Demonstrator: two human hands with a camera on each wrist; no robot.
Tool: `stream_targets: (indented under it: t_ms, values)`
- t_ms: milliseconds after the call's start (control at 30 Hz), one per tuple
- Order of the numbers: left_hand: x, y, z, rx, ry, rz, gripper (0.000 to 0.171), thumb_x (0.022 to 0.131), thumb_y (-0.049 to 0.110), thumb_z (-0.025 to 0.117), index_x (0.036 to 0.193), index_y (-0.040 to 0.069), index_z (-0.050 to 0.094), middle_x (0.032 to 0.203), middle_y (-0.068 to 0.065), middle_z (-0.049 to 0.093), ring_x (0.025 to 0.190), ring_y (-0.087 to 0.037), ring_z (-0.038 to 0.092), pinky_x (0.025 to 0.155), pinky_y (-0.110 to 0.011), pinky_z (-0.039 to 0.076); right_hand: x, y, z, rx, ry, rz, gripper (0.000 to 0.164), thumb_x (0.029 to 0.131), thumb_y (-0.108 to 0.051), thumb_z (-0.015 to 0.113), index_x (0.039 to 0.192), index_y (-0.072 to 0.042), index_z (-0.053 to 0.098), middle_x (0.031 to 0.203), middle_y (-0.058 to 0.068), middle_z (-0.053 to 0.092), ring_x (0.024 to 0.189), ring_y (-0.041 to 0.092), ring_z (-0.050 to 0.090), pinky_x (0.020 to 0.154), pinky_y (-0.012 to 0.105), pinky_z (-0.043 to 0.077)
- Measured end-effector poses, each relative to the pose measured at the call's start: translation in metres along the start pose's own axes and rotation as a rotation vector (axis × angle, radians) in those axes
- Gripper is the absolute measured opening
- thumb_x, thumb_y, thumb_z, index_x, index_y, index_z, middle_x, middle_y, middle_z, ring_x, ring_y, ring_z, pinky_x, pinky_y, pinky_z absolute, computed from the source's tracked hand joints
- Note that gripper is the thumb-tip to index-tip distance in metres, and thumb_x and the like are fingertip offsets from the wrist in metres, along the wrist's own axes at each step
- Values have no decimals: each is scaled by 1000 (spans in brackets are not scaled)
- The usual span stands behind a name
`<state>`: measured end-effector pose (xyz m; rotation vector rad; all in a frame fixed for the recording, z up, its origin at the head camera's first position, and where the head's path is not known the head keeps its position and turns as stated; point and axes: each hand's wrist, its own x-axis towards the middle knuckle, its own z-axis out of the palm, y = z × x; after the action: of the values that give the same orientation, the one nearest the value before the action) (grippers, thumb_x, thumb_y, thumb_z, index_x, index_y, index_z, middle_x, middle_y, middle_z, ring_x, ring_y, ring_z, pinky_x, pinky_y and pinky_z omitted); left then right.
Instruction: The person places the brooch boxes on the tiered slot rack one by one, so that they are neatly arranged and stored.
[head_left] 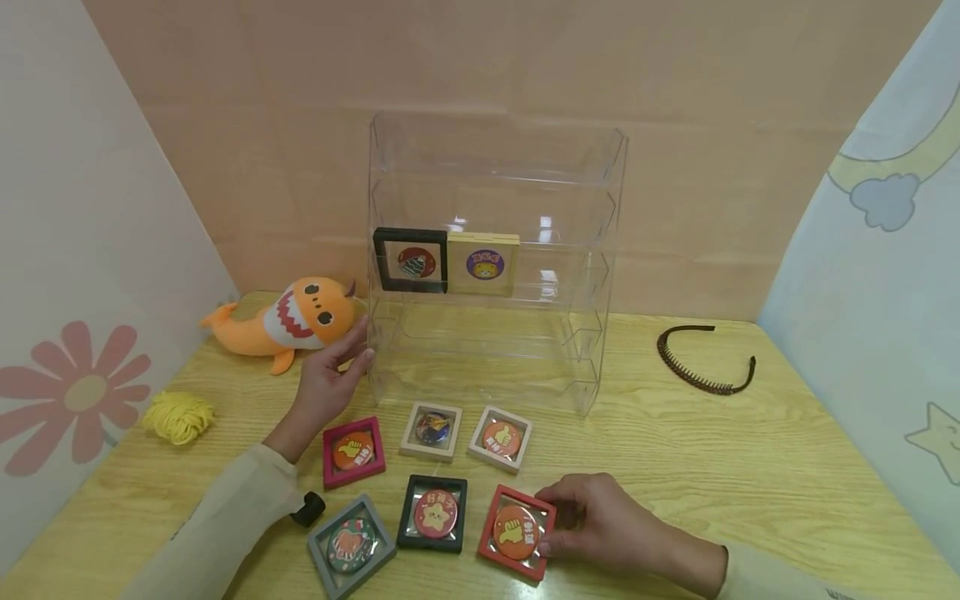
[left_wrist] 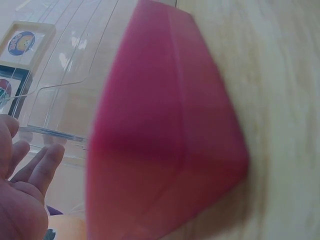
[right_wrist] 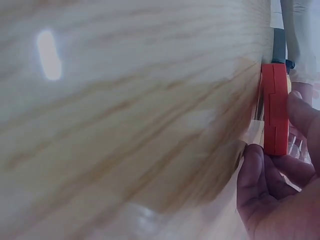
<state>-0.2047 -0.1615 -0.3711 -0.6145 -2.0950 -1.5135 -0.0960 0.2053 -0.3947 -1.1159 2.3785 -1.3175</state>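
My right hand point(head_left: 611, 527) pinches the right edge of a red square display frame point(head_left: 516, 533) holding an orange thumbs-up badge. In the right wrist view, the thumb lies on the frame's face and the other fingers are at its edge. My left hand point(head_left: 326, 385), fingers extended, is at the left side of a clear acrylic tiered rack point(head_left: 480, 342). On one tier stand a black frame point(head_left: 410, 261) and, beside it, a cream frame point(head_left: 482, 265). Near my left wrist lies a magenta frame point(head_left: 354, 452), large and blurred in the left wrist view.
Two pale frames point(head_left: 431, 431) point(head_left: 501, 438) lie before the rack, with a dark frame point(head_left: 432, 513) and a grey frame point(head_left: 351, 547) closer. An orange plush shark point(head_left: 300, 317) and yellow yarn point(head_left: 178, 417) are left; a brown headband point(head_left: 693, 379) is right.
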Motion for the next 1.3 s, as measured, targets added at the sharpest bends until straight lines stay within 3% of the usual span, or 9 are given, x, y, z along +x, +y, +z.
stream_targets:
  t_ms: [200,400,667,1067,1300]
  values:
    - [-1,0,1,21,0,24,43,87,-15,57,129,-13,48,130,-22,49,107,-40,55,77,-19,51,-2,3,-3,33,5,-27,26,87,-15,70,108,1,68,91,0,68,77,5,62,59,24,55]
    - [-1,-1,1,31,11,39,43,86,-16,58,128,-12,50,129,-23,51,109,-28,56,80,-21,51,-6,7,-15,39,20,52,26,88,-14,68,107,2,69,92,-4,68,77,7,60,60,26,54]
    - [-1,1,1,15,5,26,43,86,-16,57,128,-14,49,127,-25,52,106,-44,54,78,-19,51,-10,9,-41,86,111,130,25,87,-15,69,105,2,70,91,2,68,79,12,63,62,30,57]
    - [-2,2,1,20,8,40,43,85,-17,57,127,-15,49,124,-27,53,102,-45,57,76,-19,52,-4,3,-98,-70,284,84,16,82,-2,72,97,-4,73,91,5,68,80,15,64,65,30,58]
    - [-2,1,2,22,8,52,42,85,-18,57,127,-15,49,124,-28,53,102,-46,56,77,-20,52,10,-10,-131,-201,391,159,14,84,-5,72,98,-4,72,95,7,67,81,15,65,65,28,57]
